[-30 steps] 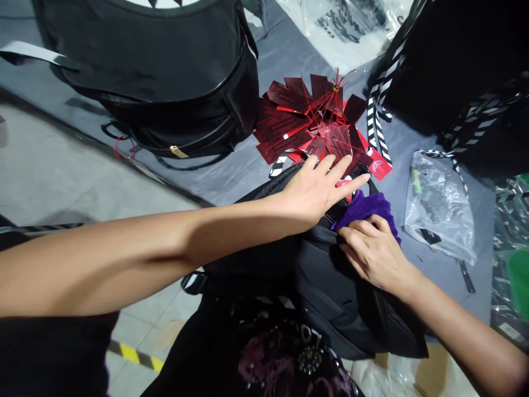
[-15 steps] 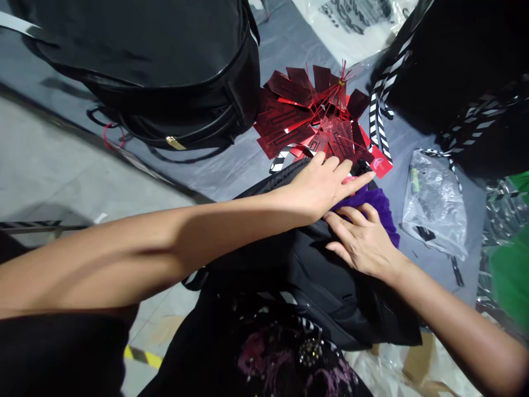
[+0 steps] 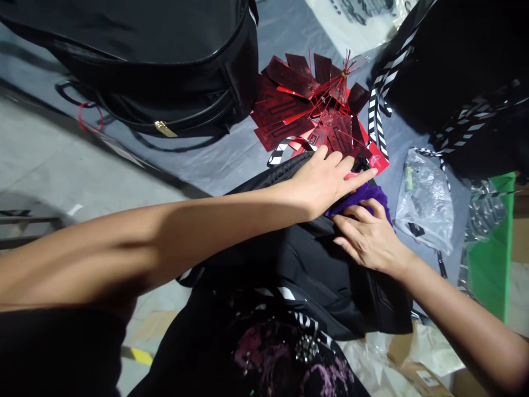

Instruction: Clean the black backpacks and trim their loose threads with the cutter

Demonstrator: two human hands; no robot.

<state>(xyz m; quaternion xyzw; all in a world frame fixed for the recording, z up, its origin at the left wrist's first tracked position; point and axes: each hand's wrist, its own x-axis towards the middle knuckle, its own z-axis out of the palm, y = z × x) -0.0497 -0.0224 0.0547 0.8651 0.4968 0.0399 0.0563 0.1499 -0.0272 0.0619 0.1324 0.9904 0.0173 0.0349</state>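
A black bag (image 3: 289, 259) lies in front of me, with purple fabric (image 3: 374, 193) showing at its opening. My left hand (image 3: 324, 179) rests over the bag's upper edge; its index finger points right beside a red tag (image 3: 377, 159), the other fingers bent over the edge, and what they hold is hidden. At the right of the opening, my right hand (image 3: 367, 234) has curled fingers on the purple fabric and the bag's rim. Several dark red tags (image 3: 306, 105) on red strings fan out just beyond the bag.
A large black backpack (image 3: 157, 71) stands at upper left. Black bags with striped straps (image 3: 384, 88) lie at upper right. A clear plastic bag (image 3: 425, 201) sits right of my hands, near a green bin (image 3: 491, 270). Cardboard and plastic lie below right.
The view has shifted slightly, showing more of the green bin. My right hand has moved slightly on the purple fabric, covering its edge differently; my left hand stays at the bag's edge.
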